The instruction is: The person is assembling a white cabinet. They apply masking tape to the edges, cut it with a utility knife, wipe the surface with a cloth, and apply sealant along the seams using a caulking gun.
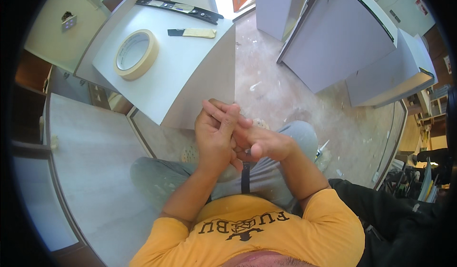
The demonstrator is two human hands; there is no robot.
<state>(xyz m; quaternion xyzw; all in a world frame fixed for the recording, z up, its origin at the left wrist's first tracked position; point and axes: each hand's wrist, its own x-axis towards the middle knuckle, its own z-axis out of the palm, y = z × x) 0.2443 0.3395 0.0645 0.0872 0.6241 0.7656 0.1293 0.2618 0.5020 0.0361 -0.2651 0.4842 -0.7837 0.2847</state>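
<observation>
Left hand (216, 136): lying over the right hand's fingers, gripping them.
Right hand (264, 143): fingers partly hidden; grip unclear.
Surface (190, 71): carrying tape roll (136, 54).

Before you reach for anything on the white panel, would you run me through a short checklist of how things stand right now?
1. Hands free: the left hand and right hand are pressed together in front of the body; whether anything small is between them: cannot tell.
2. Roll of masking tape lying flat on the white panel: ok.
3. Scraper on the panel, apart from the tape: ok.
4. Black metal strip along the panel's far edge, not overhanging: ok.
5. Floor clean: not ok, speckled with debris.
</observation>
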